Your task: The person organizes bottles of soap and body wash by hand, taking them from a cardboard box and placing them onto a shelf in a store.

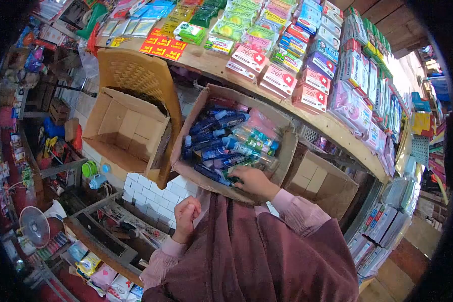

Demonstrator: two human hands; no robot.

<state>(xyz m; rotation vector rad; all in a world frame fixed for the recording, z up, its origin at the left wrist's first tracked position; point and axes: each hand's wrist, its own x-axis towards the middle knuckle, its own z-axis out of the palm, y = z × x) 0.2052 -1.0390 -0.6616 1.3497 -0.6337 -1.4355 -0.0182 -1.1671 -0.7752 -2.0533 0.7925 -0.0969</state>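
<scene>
A cardboard box [199, 103] full of small plastic bottles stands in front of me, under the counter's edge. Many bottles are dark blue [212, 143]; clear ones with green labels [259, 145] and pink ones [261, 123] lie at the right. My right hand [255, 182] reaches over the near rim, its fingers curled onto a bottle at the front of the pile; its fingertips are partly hidden. My left hand [186, 217] hangs outside the box, near its front left corner, fingers curled in with nothing visible in them.
A wooden counter [196, 63] runs behind the box, carrying rows of soap packs [259, 38] and zen soap boxes [279, 80]. An open carton [126, 133] rests on a woven-back chair [136, 68] at left. Another carton [319, 178] stands at right. A fan [34, 226] is lower left.
</scene>
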